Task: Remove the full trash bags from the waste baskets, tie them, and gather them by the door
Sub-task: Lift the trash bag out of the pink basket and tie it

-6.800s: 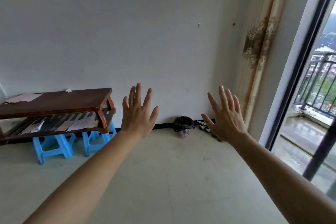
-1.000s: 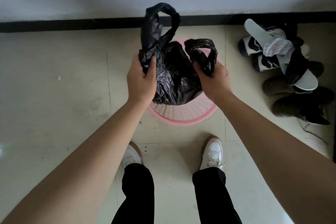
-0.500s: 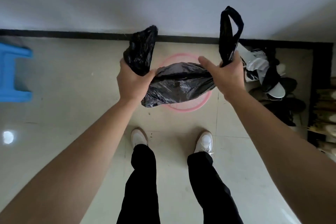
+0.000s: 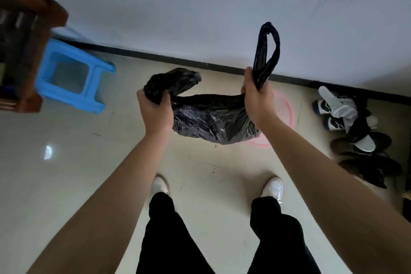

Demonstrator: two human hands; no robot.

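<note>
A full black trash bag hangs in the air between my two hands, above the floor. My left hand is closed around the bag's left handle, which bunches out above my fist. My right hand grips the right handle, and its loop stands upright above my knuckles. The pink waste basket sits on the floor behind and to the right of the bag; only part of its rim shows.
A blue plastic stool and a brown wooden rack stand at the left by the wall. A pile of shoes lies at the right along the black baseboard. My feet in white shoes stand on the pale tiled floor below.
The bag has come up out of the pink basket and shifted left of it. My hands have spread the two handles apart, and my view has swung left, showing the stool and rack.
</note>
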